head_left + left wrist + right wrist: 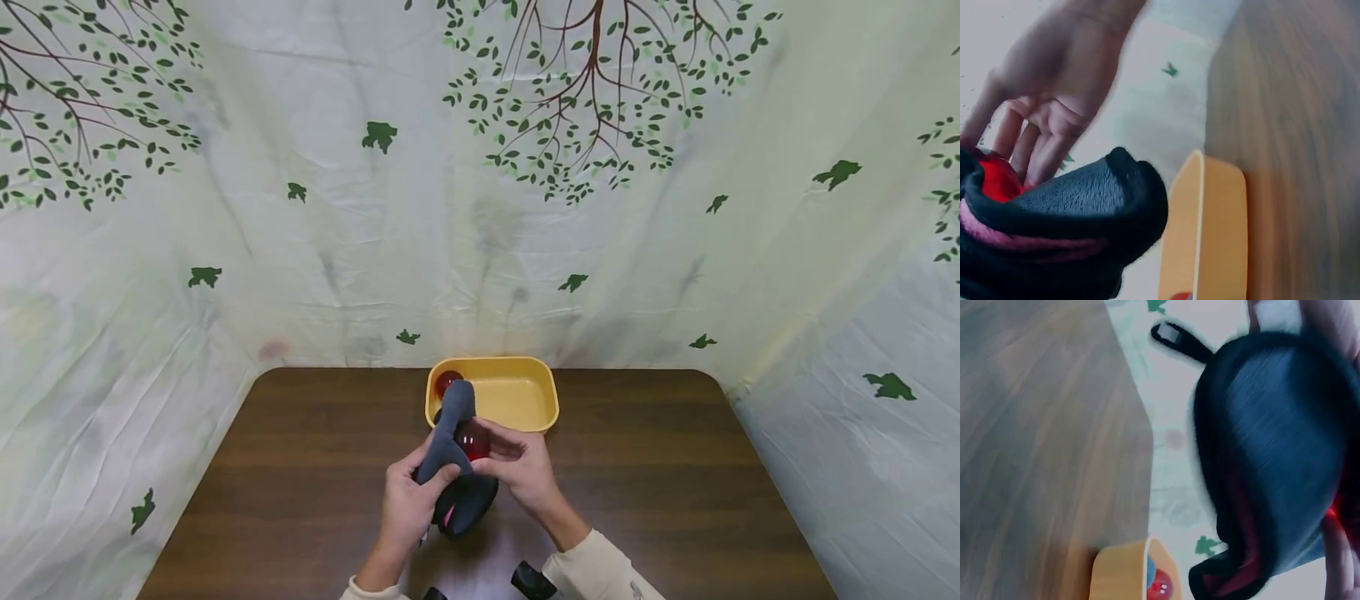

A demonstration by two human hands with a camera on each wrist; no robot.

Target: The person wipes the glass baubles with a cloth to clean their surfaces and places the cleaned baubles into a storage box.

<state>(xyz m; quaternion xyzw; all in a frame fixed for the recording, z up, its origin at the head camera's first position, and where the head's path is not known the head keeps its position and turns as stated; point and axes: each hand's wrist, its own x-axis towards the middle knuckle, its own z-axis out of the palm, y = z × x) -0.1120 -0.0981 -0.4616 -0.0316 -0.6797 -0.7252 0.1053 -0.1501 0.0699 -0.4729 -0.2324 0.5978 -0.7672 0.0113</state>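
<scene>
My left hand [405, 504] grips a dark grey soft cloth item [442, 450] with black edging, its thumb over the near side. A pink lining [1235, 506] shows along the item's opening in the right wrist view, and a small loop [1182, 340] sticks out from one end. My right hand [525, 467] pinches a glossy red ball [474, 440] against the cloth's right side, partly covered by fingers. From the left wrist, the ball [1000, 178] appears just behind the cloth rim. A darker rounded part [476, 504] hangs below the hands.
Just beyond the hands, a yellow tray [517, 362] stands at the table's far edge. Inside are another red ball [1160, 584] and a blue one [1150, 570]. The brown wooden table [637, 467] meets a pale leaf-patterned curtain [420, 208] behind.
</scene>
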